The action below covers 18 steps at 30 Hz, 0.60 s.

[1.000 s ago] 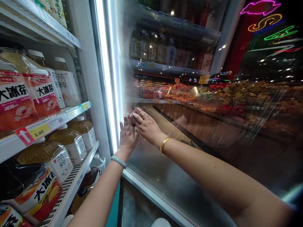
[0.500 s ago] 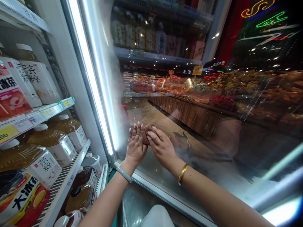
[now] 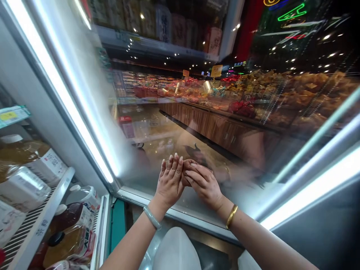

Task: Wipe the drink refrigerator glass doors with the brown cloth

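My left hand point(image 3: 169, 180), with a pale green bangle on the wrist, lies flat against the glass of the open fridge door point(image 3: 157, 123), fingers pointing up. My right hand point(image 3: 205, 183), wearing a gold bangle, presses on the same pane right beside it, its fingertips touching the left hand's fingers. Both hands sit low on the door, just above its bottom frame point(image 3: 135, 198), and hold nothing. The misted glass mirrors a shop aisle and my own hands.
At the left, fridge shelves point(image 3: 57, 193) carry large tea bottles point(image 3: 30, 168), with more bottles point(image 3: 71, 232) on the bottom rack. A bright light strip point(image 3: 70, 108) runs down the door's hinge side. A white rounded shape point(image 3: 174, 249) lies below my arms.
Both hands have slid down the glass together toward the door's bottom frame. My view has swung right and down, so most of the shelves have left the picture.
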Available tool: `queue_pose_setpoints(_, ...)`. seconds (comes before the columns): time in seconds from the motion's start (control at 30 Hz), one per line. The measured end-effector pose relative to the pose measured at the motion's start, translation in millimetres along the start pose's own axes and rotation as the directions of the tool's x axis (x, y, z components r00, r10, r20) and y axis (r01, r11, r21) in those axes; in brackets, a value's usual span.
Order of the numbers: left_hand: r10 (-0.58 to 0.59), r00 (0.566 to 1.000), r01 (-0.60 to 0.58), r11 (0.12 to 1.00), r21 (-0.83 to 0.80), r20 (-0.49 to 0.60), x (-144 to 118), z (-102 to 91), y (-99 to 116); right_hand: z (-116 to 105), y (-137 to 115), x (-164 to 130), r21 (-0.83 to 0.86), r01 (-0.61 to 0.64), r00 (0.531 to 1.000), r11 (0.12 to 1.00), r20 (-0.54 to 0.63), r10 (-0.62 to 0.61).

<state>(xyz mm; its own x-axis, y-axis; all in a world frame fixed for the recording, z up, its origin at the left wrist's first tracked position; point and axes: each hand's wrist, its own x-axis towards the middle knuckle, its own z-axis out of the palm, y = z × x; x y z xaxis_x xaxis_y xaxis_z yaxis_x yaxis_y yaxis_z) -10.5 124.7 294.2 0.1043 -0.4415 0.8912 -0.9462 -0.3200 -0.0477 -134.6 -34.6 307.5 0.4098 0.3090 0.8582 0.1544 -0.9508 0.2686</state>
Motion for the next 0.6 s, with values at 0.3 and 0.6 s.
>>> queue_pose_setpoints(0.3, 0.029, 0.998, -0.034, 0.993, -0.112, -0.051, 26, 14.9, 44, -37, 10, -24, -0.016, -0.165, 0.970, 0.986, -0.185, 0.159)
queue_pose_setpoints(0.6, -0.006, 1.000, 0.002, 0.992, -0.128, -0.030, 38, 15.0, 52, -57, 19, -17, -0.088, -0.247, 0.940, 0.965, -0.266, 0.216)
